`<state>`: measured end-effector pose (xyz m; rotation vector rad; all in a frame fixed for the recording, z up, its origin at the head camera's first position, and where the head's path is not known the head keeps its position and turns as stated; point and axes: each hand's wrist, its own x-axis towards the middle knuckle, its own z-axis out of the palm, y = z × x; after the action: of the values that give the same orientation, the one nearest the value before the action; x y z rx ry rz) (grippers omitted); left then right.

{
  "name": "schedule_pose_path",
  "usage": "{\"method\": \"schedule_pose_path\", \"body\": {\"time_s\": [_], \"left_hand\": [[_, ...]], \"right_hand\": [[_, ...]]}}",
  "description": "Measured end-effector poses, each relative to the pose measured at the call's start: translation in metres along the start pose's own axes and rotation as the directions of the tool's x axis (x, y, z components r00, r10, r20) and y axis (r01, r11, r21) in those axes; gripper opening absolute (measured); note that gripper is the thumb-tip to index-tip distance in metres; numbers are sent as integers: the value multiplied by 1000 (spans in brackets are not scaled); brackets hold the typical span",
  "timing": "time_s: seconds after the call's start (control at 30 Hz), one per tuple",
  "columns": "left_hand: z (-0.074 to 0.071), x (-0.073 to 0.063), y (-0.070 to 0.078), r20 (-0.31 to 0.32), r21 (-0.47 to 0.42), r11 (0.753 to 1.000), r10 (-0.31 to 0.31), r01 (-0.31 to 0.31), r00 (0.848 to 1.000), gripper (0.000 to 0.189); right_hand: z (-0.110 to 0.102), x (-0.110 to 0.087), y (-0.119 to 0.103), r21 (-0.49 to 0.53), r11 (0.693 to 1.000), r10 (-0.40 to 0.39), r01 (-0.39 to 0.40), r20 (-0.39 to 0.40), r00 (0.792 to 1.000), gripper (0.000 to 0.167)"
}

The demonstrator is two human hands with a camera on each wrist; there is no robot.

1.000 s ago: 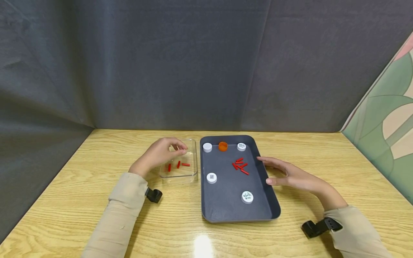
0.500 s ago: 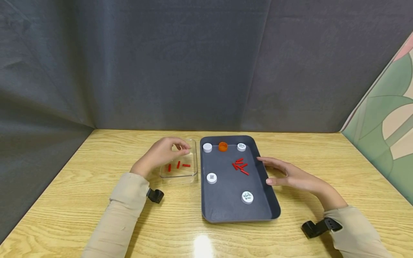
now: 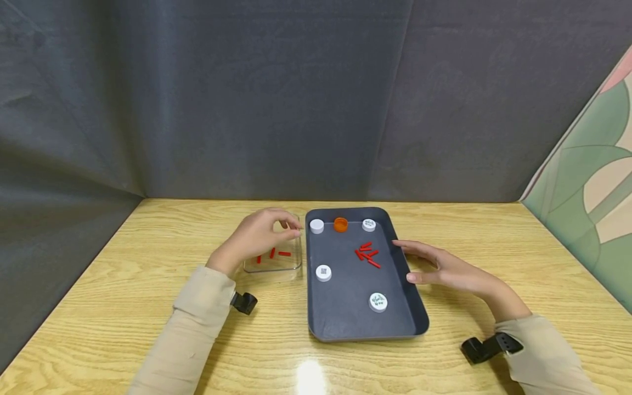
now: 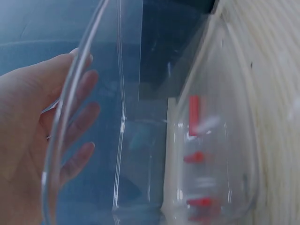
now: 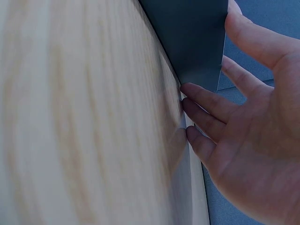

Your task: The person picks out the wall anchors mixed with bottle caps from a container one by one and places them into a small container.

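In the head view my left hand (image 3: 260, 237) hovers over the clear plastic box (image 3: 273, 269), thumb and fingertips by its right wall. The left wrist view shows relaxed fingers (image 4: 80, 123) through that clear wall, with nothing visible in them. Short red sticks (image 3: 284, 254) lie on the box floor. Beside it stands a dark grey tray (image 3: 345, 323), bearing a loose pile of red sticks (image 3: 367, 254). My right hand (image 3: 446, 269) rests against the tray's right side, fingers extended and thumb near the rim; its fingertips (image 5: 190, 89) touch the outer wall.
Several white bottle caps (image 3: 378, 302) and one orange cap (image 3: 340, 224) lie in the tray. Both stand on a wooden table (image 3: 123, 307), with a dark cloth (image 3: 271, 109) hanging behind it. A black camera (image 3: 244, 302) is strapped to the left wrist.
My left hand has moved rightward across the clear box, toward the grey tray. The right hand, the tray and the red sticks have stayed put.
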<state>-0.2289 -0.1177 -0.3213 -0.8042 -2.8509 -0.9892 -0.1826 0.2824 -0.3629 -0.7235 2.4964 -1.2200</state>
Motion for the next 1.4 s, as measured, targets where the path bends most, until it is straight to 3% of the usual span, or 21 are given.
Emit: {"method": "schedule_pose_path", "body": {"time_s": [0.6,0.83,1.13,1.4], "left_hand": [[11,3,24,31,36,990,134,-135,991,11],[17,6,28,71,40,980,192,-195,979,10],[26,21,32,122,27,986,160,-164,980,13],[41,33,36,182,1,986,166,-169,969,15]], "right_hand": [[1,0,0,11,1000,14,-14,8,1000,71],[2,2,0,31,999,7,-7,19,1000,71],[2,4,1,45,999,-3,1,26,1000,71],[2,3,0,36,999,2,-3,20,1000,71]]}}
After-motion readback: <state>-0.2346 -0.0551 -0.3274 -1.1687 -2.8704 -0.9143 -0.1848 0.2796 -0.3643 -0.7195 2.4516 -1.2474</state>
